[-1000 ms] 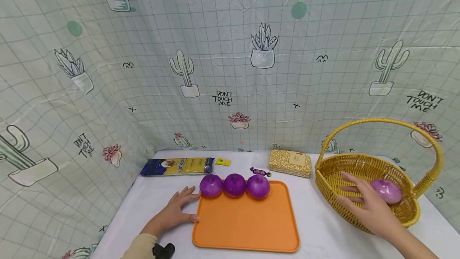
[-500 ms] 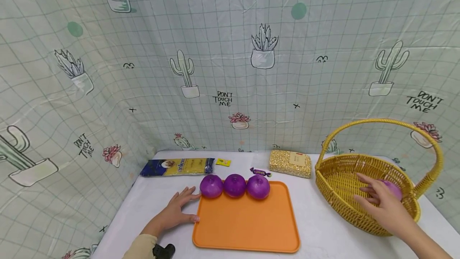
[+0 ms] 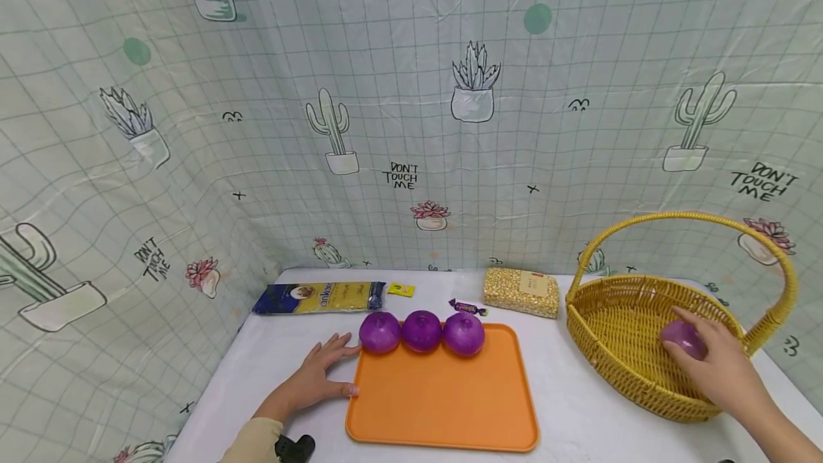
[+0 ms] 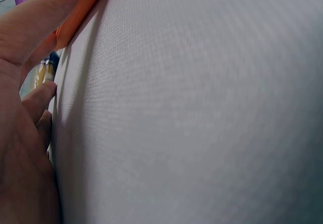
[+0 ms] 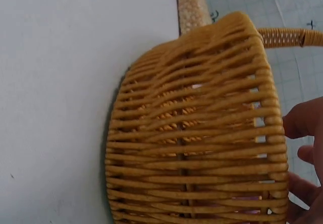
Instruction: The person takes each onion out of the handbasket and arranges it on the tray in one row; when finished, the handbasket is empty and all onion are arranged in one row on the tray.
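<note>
Purple onion (image 3: 683,338) in wicker basket (image 3: 617,366), right hand (image 3: 723,370) on it.
Right hand reaches over the basket rim, fingers curled round the onion inside (grip partly hidden by the hand itself). Left hand (image 3: 315,377) lies flat and relaxed on the white table (image 3: 579,420), holding nothing, thumb touching the left edge of the orange tray (image 3: 444,406). Three more purple onions (image 3: 421,331) sit in a row along the tray's far edge. Beyond: pasta packet (image 3: 318,298), grain packet (image 3: 521,291), small candy (image 3: 467,306).

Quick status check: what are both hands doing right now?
Left hand flat beside orange tray. Right hand gripping purple onion inside yellow basket. Nothing in the way.
</note>
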